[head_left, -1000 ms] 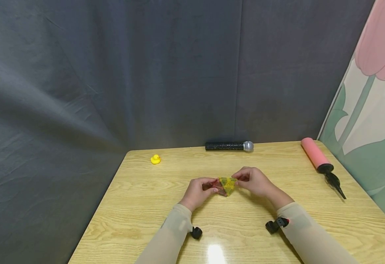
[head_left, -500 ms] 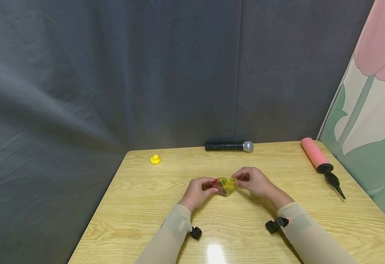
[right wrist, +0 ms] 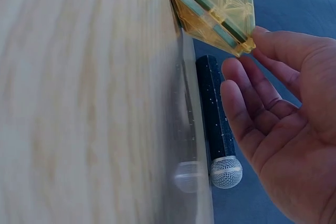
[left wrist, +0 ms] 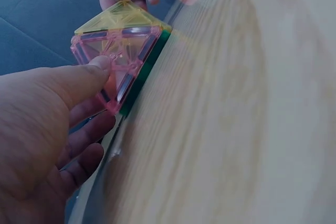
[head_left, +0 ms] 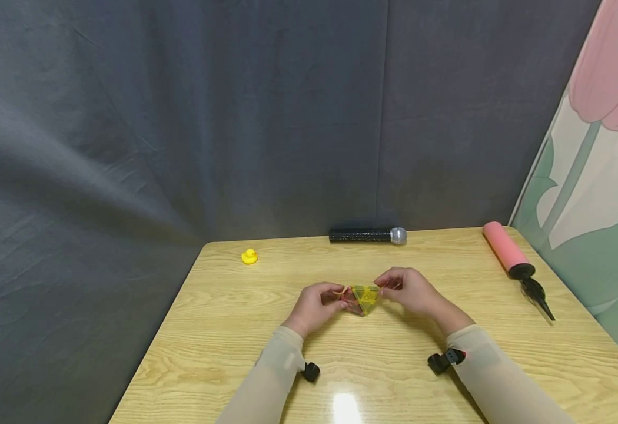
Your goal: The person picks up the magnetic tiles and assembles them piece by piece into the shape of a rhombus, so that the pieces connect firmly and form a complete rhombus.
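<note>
A small pyramid-like structure of translucent magnetic tiles stands on the table between the hands. Its pink triangular tile [left wrist: 123, 61] faces the left hand [left wrist: 58, 114], which pinches it with the thumb on its face and the index finger behind. The yellow triangular tiles [right wrist: 218, 14] are on the right side. At a yellow corner the right hand [right wrist: 294, 98] pinches with thumb and index finger, its other fingers loosely curled. A green tile [left wrist: 147, 72] lies along the bottom against the table. In the head view both hands, left [head_left: 314, 309] and right [head_left: 406, 291], flank the structure.
Behind, near the table's back edge, lie a black microphone [head_left: 367, 235] with a silver head and a yellow rubber duck [head_left: 249, 256]. At the right edge is a pink and black hand pump [head_left: 507, 250]. A dark curtain [head_left: 288, 118] hangs behind the wooden table [head_left: 208, 365].
The left hand has shifted slightly left and the right hand slightly right. An orange-yellow edge now shows by the left fingertips. The tiles stay in nearly the same place.
</note>
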`<state>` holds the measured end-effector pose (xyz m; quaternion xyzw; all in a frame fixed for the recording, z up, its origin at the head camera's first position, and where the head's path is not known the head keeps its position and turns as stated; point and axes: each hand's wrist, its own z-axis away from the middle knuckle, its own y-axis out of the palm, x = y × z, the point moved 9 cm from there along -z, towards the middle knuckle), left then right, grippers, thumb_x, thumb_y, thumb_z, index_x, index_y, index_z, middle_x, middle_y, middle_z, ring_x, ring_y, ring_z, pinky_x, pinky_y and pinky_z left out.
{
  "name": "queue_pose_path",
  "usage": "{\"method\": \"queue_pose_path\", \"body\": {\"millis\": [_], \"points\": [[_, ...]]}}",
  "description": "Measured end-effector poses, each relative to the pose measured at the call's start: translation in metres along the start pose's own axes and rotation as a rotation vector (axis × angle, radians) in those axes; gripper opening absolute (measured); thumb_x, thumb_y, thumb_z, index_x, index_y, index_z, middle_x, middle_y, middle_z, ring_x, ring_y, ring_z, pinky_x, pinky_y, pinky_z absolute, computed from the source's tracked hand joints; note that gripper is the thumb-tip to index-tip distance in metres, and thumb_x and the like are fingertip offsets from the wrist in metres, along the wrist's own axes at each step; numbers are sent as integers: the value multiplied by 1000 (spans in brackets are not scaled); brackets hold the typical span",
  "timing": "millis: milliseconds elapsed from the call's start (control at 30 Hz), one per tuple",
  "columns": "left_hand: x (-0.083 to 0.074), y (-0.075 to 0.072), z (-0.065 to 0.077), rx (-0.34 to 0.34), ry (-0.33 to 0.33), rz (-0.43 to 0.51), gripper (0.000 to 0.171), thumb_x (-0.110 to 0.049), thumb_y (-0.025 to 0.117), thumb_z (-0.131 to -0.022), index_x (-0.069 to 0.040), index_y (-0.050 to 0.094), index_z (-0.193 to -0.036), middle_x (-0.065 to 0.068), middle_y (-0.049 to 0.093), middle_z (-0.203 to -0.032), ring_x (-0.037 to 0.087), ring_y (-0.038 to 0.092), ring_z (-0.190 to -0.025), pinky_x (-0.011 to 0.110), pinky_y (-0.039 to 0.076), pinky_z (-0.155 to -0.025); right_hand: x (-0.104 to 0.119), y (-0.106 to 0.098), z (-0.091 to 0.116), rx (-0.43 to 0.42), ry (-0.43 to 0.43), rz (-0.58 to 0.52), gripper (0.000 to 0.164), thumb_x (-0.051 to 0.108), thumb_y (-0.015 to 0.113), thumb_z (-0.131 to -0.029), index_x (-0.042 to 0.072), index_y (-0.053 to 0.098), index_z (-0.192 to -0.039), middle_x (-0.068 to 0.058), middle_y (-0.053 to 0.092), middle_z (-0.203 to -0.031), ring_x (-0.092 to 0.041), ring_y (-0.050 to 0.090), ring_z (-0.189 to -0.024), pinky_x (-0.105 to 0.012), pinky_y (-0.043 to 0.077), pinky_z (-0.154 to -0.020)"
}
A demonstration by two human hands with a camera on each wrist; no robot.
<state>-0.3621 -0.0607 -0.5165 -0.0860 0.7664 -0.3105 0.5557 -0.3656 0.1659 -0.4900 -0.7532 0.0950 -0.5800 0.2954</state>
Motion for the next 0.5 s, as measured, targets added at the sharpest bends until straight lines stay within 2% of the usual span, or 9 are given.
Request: {"method": "queue_pose_path", "body": {"millis": [133,267,367,500], "points": [[2,-11,1,-1,-2,-14,36,-29,75,-100,-17,72,-135,-7,71,-123,9,66,-105,33,56,-90,0,-7,0,-32,-2,9,17,8,76,-96,5,77,-113,-2,72,-101,-22,67,-88,-32,58,-75],[8,-28,1,-38,-3,-34,36,-31,69,-104,-16,70,-137,-8,67,-130,9,64,-110,37,54,-94,-1,-17,-1,-80,-4,49,20,13,75,-98,4,75,-116,-2,72,-105,-21,67,-91,-33,56,-80],[11,-42,1,-73,-9,-65,36,-32,68,-105,-18,70,-137,-9,66,-132,13,63,-114,41,52,-99,-3,-27,-2,-130,-6,71,23,17,75,-100,6,73,-119,-6,72,-112,-23,68,-97,-40,55,-86],[14,-59,2,-128,-15,-126,36,-34,70,-103,-21,70,-137,-8,65,-133,18,61,-121,45,50,-104,-5,-40,0,-195,-8,91,26,20,74,-101,7,70,-123,-12,69,-123,-33,66,-109,-56,49,-99]]}}
